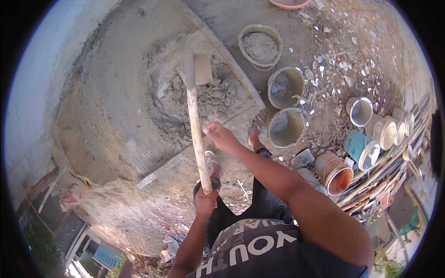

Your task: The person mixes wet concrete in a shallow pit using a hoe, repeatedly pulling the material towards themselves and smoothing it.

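A hoe with a long pale wooden handle (pixel 195 125) stretches away from me. Its blade (pixel 203 69) rests in a heap of wet grey mortar (pixel 218 95) on the mixing floor. My left hand (pixel 206 201) is wrapped round the near end of the handle. Beside the middle of the handle is my right hand (pixel 222 137), its fingers loosely bent and partly apart. No finger of it crosses the wood, and whether the fingertips touch the handle is hard to see.
A low straight edge (pixel 227 53) borders the mortar on the right. Beyond it stand a bucket full of grey mix (pixel 260 47) and two mortar-coated buckets (pixel 286 87). Several more buckets (pixel 361 150) lie by stacked poles (pixel 384 178) at the right. A wall (pixel 34 92) rises at the left.
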The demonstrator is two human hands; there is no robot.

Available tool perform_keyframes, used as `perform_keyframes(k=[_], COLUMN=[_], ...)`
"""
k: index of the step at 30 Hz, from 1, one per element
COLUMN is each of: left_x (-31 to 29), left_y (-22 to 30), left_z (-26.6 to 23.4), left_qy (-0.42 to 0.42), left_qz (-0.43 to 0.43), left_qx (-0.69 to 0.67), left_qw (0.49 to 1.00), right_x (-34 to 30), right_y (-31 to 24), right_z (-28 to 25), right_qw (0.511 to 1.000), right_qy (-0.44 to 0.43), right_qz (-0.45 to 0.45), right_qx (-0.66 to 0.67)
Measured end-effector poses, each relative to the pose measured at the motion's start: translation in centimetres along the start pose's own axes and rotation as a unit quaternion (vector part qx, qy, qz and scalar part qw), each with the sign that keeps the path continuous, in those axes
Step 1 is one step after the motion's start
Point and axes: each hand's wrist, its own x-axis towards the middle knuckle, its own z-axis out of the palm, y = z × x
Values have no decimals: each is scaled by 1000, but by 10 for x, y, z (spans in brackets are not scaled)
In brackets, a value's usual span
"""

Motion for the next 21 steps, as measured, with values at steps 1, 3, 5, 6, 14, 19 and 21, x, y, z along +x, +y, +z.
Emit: perform_keyframes(k=[1, 3, 5, 6, 14, 19, 21], left_x=[-12, -15, 9, 43, 139, 141, 135], left_y=[-7, -30, -45, -52, -15, 7, -21], left_z=[-1, -10, -24, -42, -22, -53, 4], left_qy=[2, -28, -30, -37, -95, 8, 59], left_qz=[-9, 2, 15, 40, -5, 144, 200], left_qx=[5, 18, 25, 41, 227, 265, 322], left_qw=[1000, 999, 999, 998, 969, 953, 924], right_x=[-26, -88, -171, -211, -602, -584, -631], right_y=[28, 97, 171, 203, 426, 503, 600], right_z=[-19, -66, -101, -113, -116, -107, -153], right_qw=[1000, 989, 952, 924, 778, 748, 768], right_qy=[-2, 94, 213, 245, 280, 420, 395], right_qz=[11, 46, 71, 151, 509, 506, 479], right_qx=[7, -107, -210, -252, -241, -88, -156])
